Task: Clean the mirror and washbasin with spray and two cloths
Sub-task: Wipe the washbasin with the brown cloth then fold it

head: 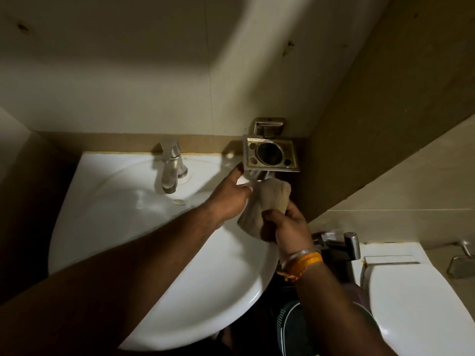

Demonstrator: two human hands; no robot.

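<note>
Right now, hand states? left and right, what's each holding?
Left hand: closed on something white under the metal holder; can't tell what it is.
Right hand: closed, gripping the beige cloth.

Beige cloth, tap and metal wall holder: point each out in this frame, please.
beige cloth (270, 201), head view, on its bunched middle.
tap (169, 165), head view, on the spout body.
metal wall holder (270, 152), head view, on the round ring's rim.

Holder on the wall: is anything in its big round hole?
Empty. The holder's round hole looks dark and open, nothing standing in it.
</note>
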